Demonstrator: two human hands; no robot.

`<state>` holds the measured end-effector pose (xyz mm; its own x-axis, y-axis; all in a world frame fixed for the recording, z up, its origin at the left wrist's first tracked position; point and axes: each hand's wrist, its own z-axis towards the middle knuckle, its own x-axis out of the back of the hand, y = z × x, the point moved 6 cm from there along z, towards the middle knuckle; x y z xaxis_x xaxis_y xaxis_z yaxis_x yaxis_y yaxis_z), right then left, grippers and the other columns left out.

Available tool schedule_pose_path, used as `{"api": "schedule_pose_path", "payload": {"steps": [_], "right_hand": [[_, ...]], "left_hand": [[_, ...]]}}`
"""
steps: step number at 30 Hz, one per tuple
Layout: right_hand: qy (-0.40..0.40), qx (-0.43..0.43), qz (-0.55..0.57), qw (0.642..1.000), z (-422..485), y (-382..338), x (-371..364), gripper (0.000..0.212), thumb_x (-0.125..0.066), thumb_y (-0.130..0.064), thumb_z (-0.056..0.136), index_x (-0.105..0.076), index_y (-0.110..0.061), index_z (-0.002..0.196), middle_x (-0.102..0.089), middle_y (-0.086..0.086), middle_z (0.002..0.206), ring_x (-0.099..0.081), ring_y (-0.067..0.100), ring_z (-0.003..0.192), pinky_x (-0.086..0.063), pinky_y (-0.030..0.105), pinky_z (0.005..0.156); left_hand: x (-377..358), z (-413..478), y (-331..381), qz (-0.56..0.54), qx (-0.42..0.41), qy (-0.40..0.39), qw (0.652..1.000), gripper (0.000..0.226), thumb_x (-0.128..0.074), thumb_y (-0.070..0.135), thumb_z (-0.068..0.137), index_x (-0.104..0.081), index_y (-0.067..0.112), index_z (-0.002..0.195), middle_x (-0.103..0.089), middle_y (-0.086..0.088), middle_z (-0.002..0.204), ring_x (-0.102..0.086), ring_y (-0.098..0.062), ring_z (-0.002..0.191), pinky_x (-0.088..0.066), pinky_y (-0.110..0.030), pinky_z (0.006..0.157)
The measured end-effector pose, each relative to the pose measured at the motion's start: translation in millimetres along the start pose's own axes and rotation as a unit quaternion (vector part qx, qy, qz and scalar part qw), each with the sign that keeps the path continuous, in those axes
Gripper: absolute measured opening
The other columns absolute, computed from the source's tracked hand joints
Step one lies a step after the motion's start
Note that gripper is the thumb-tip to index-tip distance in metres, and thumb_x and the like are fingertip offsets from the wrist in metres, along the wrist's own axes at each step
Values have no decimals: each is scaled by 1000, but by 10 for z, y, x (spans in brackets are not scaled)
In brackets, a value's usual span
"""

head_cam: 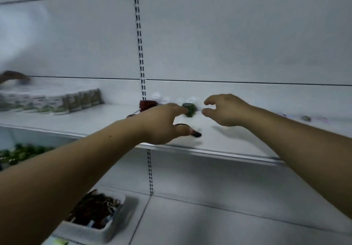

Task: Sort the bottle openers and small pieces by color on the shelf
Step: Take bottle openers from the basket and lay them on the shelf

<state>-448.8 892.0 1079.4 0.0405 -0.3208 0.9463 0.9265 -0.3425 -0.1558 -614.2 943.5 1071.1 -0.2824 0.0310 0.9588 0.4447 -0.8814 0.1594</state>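
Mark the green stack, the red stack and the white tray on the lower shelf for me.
green stack (pixel 190 110): head view, middle of its visible side.
red stack (pixel 147 104): head view, middle of its side face.
white tray (pixel 85 232): head view, on its front wall.

Both bare forearms reach forward, converging. The left grip (pixel 163 124) lies palm-down, fingers stretched ahead, thumb tucked beneath; blur hides whether it holds anything. Just to its right, the right grip (pixel 222 109) hovers, forefinger and thumb loosely curved and parted, holding nothing.
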Motion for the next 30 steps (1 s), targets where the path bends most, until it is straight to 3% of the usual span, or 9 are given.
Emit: {"api": "schedule_pose_path", "payload": {"steps": [3,5,10,13,17,24,30], "right_hand": [[1,27,18,999,-51,-698,-130,38,-48,-49,93,-57,-25,121,-57,0,125,-50,21,105,-42,32,85],[2,50,45,998,-122,-1171,-203,37,-48,-48,93,-56,-25,122,-58,0,124,-51,21,103,-41,31,82],[0,134,122,983,-361,-2200,-408,46,-53,-49,91,-54,-26,131,-55,-5,135,-51,16,121,-40,26,95],[-31,205,139,968,-590,-2653,-677,47,-52,-48,92,-51,-26,134,-50,-4,141,-46,17,128,-37,30,105],[-134,243,120,953,-872,-2900,-1317,49,-49,-46,95,-45,-26,139,-43,-3,146,-40,18,132,-34,31,107],[-241,161,126,949,-895,-2684,-2368,50,-52,-43,94,-44,-23,140,-45,3,143,-44,22,128,-37,31,101],[-270,94,138,948,-575,-2706,-3106,57,-55,-46,91,-42,-21,140,-47,7,138,-47,25,123,-41,31,96]], "left_hand": [[175,-599,-376,-2,28,22,999,63,-54,54,88,-37,30,144,-35,10,150,-35,-11,134,-25,-23,107],[263,-983,-603,7,47,29,998,60,-55,53,87,-41,31,141,-39,9,147,-40,-11,130,-29,-23,104],[277,-1886,-1161,-1,112,31,993,54,-55,50,88,-46,29,137,-46,10,140,-50,-5,108,-34,-20,92],[-35,-2332,-1467,-11,177,0,984,53,-55,49,89,-46,29,137,-46,8,139,-49,-8,116,-37,-21,96],[-660,-2753,-1748,-39,254,-69,964,48,-56,47,90,-49,29,134,-50,5,136,-50,-14,119,-40,-28,99],[-1557,-2878,-2272,-75,309,-148,937,56,-58,46,90,-45,23,139,-43,0,143,-41,-18,130,-33,-24,104],[-1916,-2569,-3059,-85,313,-146,935,59,-62,46,87,-47,21,138,-45,-5,142,-45,-23,127,-38,-30,104]]}}
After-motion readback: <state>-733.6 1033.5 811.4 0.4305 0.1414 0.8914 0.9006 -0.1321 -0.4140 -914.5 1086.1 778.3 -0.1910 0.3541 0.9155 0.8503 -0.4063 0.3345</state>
